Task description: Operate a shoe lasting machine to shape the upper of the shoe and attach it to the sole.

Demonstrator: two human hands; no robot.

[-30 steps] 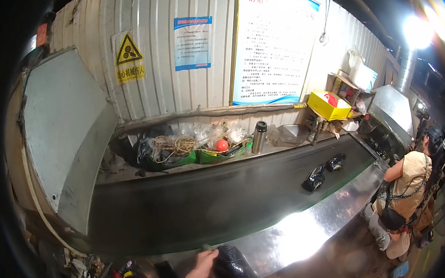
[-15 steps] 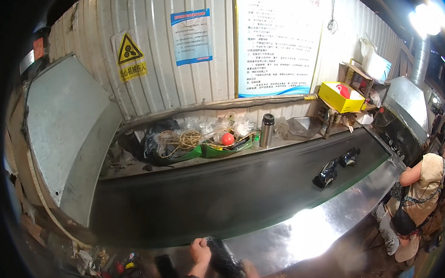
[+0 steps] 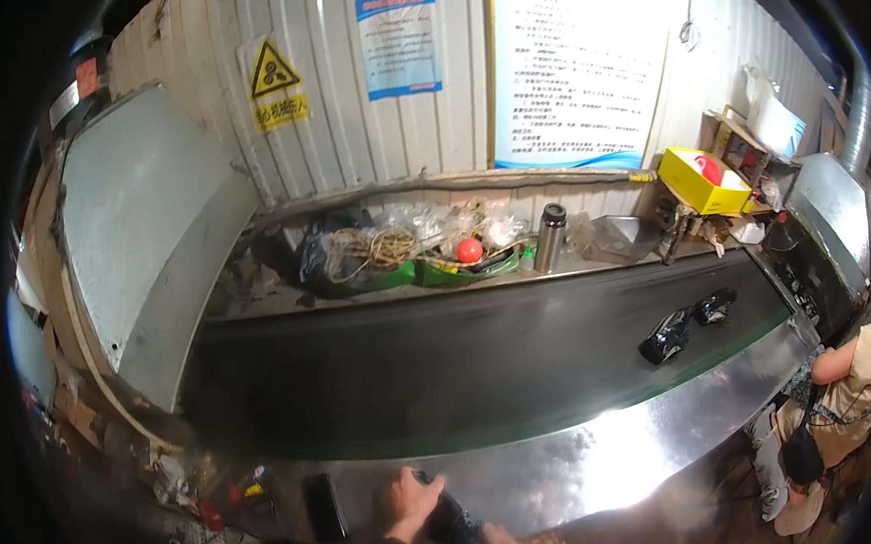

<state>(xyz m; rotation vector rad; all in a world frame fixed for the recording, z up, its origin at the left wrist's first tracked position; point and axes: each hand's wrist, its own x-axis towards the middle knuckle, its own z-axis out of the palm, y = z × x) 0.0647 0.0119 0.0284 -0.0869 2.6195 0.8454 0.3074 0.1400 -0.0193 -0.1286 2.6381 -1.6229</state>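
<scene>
At the near metal ledge I hold a glossy black bundle (image 3: pixel 450 524), which looks wrapped in dark plastic; its exact kind does not show. My left hand (image 3: pixel 416 495), with a dark band at the wrist, is closed around its upper end. Low in the picture, my right hand (image 3: pixel 504 542) grips its lower end, the fingers partly blurred. A black phone (image 3: pixel 325 507) lies on the ledge left of my left hand. Two shiny black bundles (image 3: pixel 668 336) (image 3: pixel 716 306) lie close together on the dark conveyor belt (image 3: pixel 440 369), toward its right end.
Behind the belt, a shelf carries coiled rope (image 3: pixel 376 249), a red ball (image 3: pixel 469 250) and a steel flask (image 3: pixel 551 238). A yellow box (image 3: pixel 705 180) stands at the back right. Another person (image 3: pixel 854 390) sits at the right. A grey metal hood (image 3: pixel 156 226) rises at the left.
The head view has shifted, so the scene sits farther right and slightly higher. My left hand now covers more of the bundle's upper end, and the bundle appears lower. Both hands stay on it.
</scene>
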